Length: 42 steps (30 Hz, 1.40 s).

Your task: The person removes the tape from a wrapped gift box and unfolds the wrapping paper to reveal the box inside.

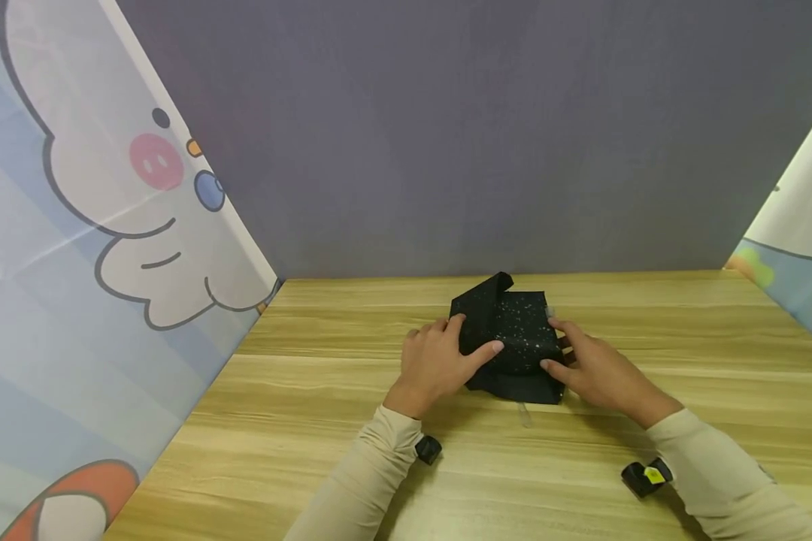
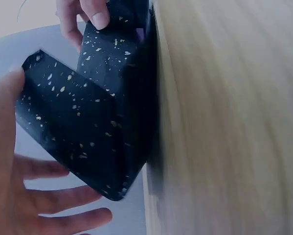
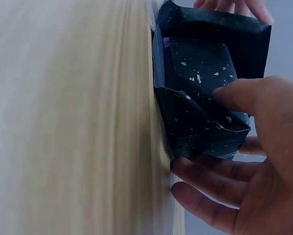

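Observation:
Black wrapping paper (image 1: 521,319) with pale and gold specks is folded partly around a box-shaped thing on the table. A sliver of purple shows under the paper in both wrist views; most of the inside is hidden. My left hand (image 1: 436,364) holds the raised left flap (image 2: 68,112), its thumb at one edge and its fingers along another. At the right end my right hand (image 1: 598,376) grips the folded paper (image 3: 200,115), thumb on top and fingers against the end side. The paper's near edge lies loose on the table.
The wood-grain table (image 1: 298,421) meets a grey wall (image 1: 446,135) behind the paper. A small clear strip (image 1: 524,415) sticks out at the paper's near edge. Cartoon-printed sheets (image 1: 74,225) hang on the left and right sides.

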Each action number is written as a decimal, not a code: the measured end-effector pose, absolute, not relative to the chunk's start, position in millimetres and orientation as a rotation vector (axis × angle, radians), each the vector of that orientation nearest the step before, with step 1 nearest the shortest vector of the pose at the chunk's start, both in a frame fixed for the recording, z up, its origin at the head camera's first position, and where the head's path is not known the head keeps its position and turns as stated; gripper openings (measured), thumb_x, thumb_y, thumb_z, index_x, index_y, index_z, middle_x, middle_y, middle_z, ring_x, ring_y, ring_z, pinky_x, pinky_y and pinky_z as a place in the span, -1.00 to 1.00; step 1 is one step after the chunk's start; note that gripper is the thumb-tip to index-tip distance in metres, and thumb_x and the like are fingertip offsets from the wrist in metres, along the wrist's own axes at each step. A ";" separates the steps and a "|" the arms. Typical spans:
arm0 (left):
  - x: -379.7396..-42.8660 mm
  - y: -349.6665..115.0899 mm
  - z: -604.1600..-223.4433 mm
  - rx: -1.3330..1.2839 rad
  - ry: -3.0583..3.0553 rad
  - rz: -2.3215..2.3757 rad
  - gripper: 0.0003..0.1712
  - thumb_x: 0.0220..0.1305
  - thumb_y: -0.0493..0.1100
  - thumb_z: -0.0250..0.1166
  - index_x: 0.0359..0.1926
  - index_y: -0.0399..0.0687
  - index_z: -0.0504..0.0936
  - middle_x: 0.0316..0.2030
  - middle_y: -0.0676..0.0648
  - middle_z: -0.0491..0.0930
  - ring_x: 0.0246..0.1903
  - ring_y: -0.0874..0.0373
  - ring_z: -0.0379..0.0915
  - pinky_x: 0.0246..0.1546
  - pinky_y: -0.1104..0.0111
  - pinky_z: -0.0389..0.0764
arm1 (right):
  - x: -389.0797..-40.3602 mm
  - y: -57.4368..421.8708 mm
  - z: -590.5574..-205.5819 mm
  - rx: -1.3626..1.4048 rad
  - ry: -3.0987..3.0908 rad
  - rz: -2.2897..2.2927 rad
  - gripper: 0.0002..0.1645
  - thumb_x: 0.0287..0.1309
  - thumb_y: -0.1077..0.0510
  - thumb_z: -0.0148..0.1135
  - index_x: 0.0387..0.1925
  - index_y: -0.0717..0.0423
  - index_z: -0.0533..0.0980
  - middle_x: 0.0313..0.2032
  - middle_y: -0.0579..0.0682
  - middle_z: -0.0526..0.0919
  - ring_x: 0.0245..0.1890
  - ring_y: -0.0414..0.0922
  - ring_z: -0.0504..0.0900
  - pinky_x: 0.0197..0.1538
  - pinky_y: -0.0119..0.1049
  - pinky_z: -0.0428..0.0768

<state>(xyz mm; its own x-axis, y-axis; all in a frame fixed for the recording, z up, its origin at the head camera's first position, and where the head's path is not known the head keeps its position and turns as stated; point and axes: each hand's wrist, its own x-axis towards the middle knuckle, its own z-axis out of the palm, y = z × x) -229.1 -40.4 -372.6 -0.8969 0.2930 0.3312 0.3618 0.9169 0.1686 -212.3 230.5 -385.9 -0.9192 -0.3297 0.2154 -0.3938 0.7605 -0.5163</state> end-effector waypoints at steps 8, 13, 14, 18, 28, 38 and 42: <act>-235.4 -52.0 -370.4 -0.515 -2.546 -0.298 -0.29 0.39 0.35 0.15 0.30 -0.04 0.53 -0.01 -0.12 0.68 -0.25 0.03 0.67 -0.36 0.18 0.66 | -211.9 229.8 -384.1 0.562 -2.873 0.876 -0.06 0.38 -0.17 0.21 0.50 0.30 0.10 0.07 0.39 0.59 0.03 0.26 0.62 -0.06 0.18 0.58; -236.4 -53.5 -369.6 -0.807 -2.595 -0.310 -0.19 0.35 0.29 0.24 0.46 0.01 0.34 0.35 -0.12 0.40 0.19 -0.01 0.48 0.05 0.16 0.59 | -212.1 229.5 -384.5 0.569 -2.878 0.848 -0.08 0.36 -0.09 0.25 0.49 0.32 0.10 0.04 0.40 0.60 -0.01 0.25 0.64 -0.09 0.16 0.60; -236.4 -52.6 -369.6 -0.890 -2.595 -0.309 -0.17 0.36 0.26 0.25 0.50 0.01 0.27 0.42 -0.11 0.30 0.29 -0.02 0.38 0.17 0.17 0.50 | -212.1 229.6 -384.7 0.573 -2.876 0.841 -0.08 0.36 -0.08 0.26 0.48 0.32 0.10 0.03 0.39 0.61 -0.01 0.25 0.64 -0.10 0.15 0.60; -235.2 -46.7 -369.8 -1.124 -2.532 -0.218 -0.05 0.39 0.12 0.29 0.61 0.10 -0.01 0.57 -0.08 -0.06 0.48 -0.04 0.05 0.38 0.14 0.24 | -212.0 230.2 -385.5 0.596 -2.864 0.831 -0.09 0.36 -0.05 0.27 0.48 0.34 0.11 0.02 0.39 0.61 -0.02 0.25 0.64 -0.11 0.14 0.62; -227.5 -43.2 -360.8 -1.100 -2.422 -0.101 -0.36 0.43 0.12 0.22 0.47 0.26 0.34 0.56 -0.16 -0.07 0.47 -0.11 0.04 0.24 0.02 0.43 | -211.8 230.8 -384.8 0.623 -2.864 0.805 -0.11 0.35 0.01 0.27 0.48 0.34 0.10 0.03 0.39 0.60 -0.01 0.24 0.63 -0.11 0.14 0.61; -238.2 -73.8 -337.9 -0.957 -2.268 -0.377 -0.60 0.54 0.05 0.10 -0.46 0.07 0.62 -0.34 0.03 0.70 0.02 0.08 0.60 0.15 0.16 0.46 | -211.5 229.9 -383.2 0.574 -2.884 0.816 -0.04 0.36 -0.16 0.25 0.50 0.30 0.10 0.11 0.40 0.55 0.01 0.23 0.63 -0.09 0.16 0.60; -242.7 -94.0 -329.5 -0.882 -2.359 -0.463 -0.44 0.58 0.03 0.03 -0.66 0.05 0.39 -0.65 0.07 0.36 -0.57 0.18 0.39 -0.39 0.32 0.43 | -212.0 228.4 -383.1 0.530 -2.896 0.802 0.04 0.33 -0.29 0.21 0.50 0.31 0.09 0.24 0.42 0.45 0.04 0.25 0.61 -0.07 0.20 0.58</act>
<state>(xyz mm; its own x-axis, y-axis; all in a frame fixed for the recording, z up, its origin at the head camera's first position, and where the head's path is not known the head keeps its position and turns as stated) -242.7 -94.0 -329.5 -0.6181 0.4829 0.6202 0.6817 0.7223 0.1169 -212.0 228.4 -383.1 -0.9358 -0.3052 0.1764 -0.3525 0.8019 -0.4823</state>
